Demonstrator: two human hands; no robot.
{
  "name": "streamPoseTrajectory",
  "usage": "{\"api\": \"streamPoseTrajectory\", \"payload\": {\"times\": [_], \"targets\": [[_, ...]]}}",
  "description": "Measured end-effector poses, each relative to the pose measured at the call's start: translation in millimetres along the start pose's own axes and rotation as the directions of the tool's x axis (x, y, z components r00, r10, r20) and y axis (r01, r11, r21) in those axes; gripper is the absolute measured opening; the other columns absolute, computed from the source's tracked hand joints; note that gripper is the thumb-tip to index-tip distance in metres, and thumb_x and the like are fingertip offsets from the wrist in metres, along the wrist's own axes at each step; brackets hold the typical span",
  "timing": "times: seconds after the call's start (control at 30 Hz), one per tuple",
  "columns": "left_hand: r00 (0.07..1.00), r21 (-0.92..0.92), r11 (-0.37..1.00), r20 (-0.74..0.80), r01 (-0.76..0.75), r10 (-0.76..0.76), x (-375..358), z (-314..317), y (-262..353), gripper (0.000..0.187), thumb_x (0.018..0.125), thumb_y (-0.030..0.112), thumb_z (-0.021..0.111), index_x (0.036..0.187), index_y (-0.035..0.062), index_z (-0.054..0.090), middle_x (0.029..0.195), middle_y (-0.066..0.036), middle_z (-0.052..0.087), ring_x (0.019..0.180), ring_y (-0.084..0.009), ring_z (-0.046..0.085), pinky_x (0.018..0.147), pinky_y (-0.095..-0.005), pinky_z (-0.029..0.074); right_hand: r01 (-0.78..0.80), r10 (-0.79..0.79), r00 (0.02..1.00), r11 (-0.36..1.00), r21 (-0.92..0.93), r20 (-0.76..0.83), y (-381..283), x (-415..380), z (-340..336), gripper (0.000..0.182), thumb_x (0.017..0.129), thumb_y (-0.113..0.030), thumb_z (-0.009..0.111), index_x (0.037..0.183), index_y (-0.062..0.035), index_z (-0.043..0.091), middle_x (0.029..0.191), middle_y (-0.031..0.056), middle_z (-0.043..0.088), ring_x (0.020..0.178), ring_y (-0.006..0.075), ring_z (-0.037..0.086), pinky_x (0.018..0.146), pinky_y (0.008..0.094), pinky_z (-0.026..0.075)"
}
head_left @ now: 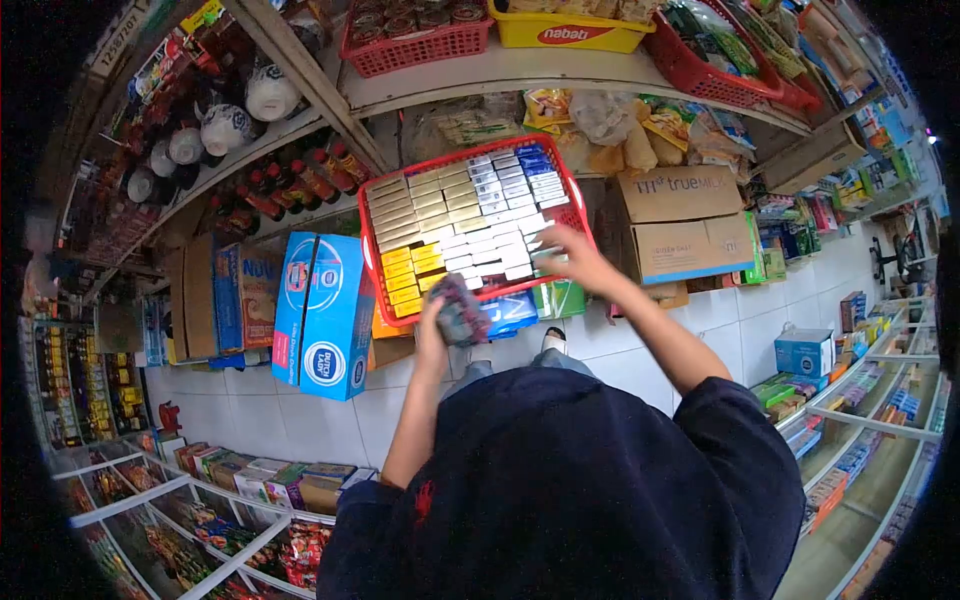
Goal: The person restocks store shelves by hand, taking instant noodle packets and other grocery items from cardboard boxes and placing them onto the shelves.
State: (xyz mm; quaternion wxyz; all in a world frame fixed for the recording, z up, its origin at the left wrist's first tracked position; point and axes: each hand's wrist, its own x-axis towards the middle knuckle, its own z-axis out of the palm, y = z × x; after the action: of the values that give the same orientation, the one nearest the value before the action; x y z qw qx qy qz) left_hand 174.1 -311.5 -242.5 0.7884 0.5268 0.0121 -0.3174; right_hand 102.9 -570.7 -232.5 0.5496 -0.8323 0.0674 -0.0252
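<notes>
A red plastic basket [376, 290] is packed with rows of small boxes that look like cigarette packs. Gold packs [424, 204] fill the back left, yellow packs [402, 283] the front left, white packs [490, 245] the middle and front right, and blue ones [533, 158] the back right corner. In my left hand [430, 325], at the basket's front edge, is a bunched grey and pinkish cloth [461, 308]. Over the right part of the basket reaches my right hand [568, 253], its fingers apart and close to the white packs.
Left of the basket stands a blue Dutch Lady carton [325, 315]; to its right is a brown TH true milk carton [690, 225]. Shelves above hold a yellow basket [570, 32] and a red basket [418, 52]. Glass display shelves [880, 400] line the right side.
</notes>
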Motion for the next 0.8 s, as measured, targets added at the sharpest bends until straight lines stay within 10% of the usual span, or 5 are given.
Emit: {"api": "streamPoseTrajectory", "payload": {"times": [0.1, 0.2, 0.33, 0.53, 0.8], "targets": [[0.948, 0.101, 0.994, 0.309, 0.046, -0.075, 10.4, 48.3, -19.4, 0.058, 0.084, 0.030, 0.046, 0.133, 0.0074, 0.025, 0.128, -0.009, 0.037, 0.117, -0.0204, 0.036, 0.098, -0.0318, 0.027, 0.048, -0.066, 0.990, 0.990, 0.134, 0.128, -13.1, -38.4, 37.7, 0.077, 0.069, -0.030, 0.070, 0.131, -0.0059, 0.029, 0.128, 0.0131, 0.036, 0.122, 0.0238, 0.031, 0.101, 0.0352, 0.024], [0.816, 0.253, 0.955, 0.513, 0.154, -0.267, 14.7, 74.9, -31.0, 0.066, 0.086, 0.035, 0.044, 0.138, 0.0114, 0.012, 0.140, -0.008, 0.017, 0.127, -0.0206, 0.019, 0.102, -0.0317, 0.020, 0.007, 0.120, 0.950, 0.915, 0.402, -0.289, -4.5, -64.1, 55.8, 0.070, 0.064, -0.017, 0.073, 0.122, -0.0025, 0.037, 0.119, 0.0109, 0.043, 0.111, 0.0196, 0.042, 0.094, 0.0317, 0.033], [0.789, 0.715, 0.672, 0.520, -0.193, -0.327, 44.7, 88.6, -25.8, 0.060, 0.083, 0.036, 0.053, 0.134, 0.0156, 0.028, 0.119, -0.012, 0.048, 0.102, -0.0210, 0.051, 0.087, -0.0329, 0.039, 0.005, 0.232, 0.781, 0.926, 0.378, -0.579, 13.4, -110.3, 13.0, 0.060, 0.061, -0.012, 0.071, 0.114, -0.0020, 0.045, 0.103, 0.0077, 0.051, 0.097, 0.0174, 0.049, 0.087, 0.0292, 0.037], [0.702, 0.742, -0.141, 0.667, -0.655, 0.249, 120.1, 99.8, -51.7, 0.029, 0.079, 0.015, 0.051, 0.105, 0.0028, 0.052, 0.091, -0.016, 0.055, 0.086, -0.0324, 0.053, 0.074, -0.0410, 0.044, 0.040, 0.465, 0.457, 0.841, 0.540, -0.758, 30.2, -203.5, -11.3, 0.057, 0.063, -0.008, 0.068, 0.114, -0.0013, 0.044, 0.103, 0.0089, 0.053, 0.096, 0.0190, 0.050, 0.087, 0.0296, 0.037], [0.751, 0.725, -0.276, 0.661, -0.631, 0.018, 157.3, 96.1, -69.9, 0.024, 0.074, 0.021, 0.061, 0.091, 0.0052, 0.058, 0.089, -0.016, 0.053, 0.087, -0.0326, 0.053, 0.074, -0.0398, 0.044, -0.094, 0.565, 0.430, 0.804, 0.587, -0.705, 28.3, -290.2, -19.6, 0.056, 0.059, -0.017, 0.070, 0.107, -0.0005, 0.047, 0.097, 0.0075, 0.054, 0.092, 0.0173, 0.050, 0.085, 0.0291, 0.037]]}}
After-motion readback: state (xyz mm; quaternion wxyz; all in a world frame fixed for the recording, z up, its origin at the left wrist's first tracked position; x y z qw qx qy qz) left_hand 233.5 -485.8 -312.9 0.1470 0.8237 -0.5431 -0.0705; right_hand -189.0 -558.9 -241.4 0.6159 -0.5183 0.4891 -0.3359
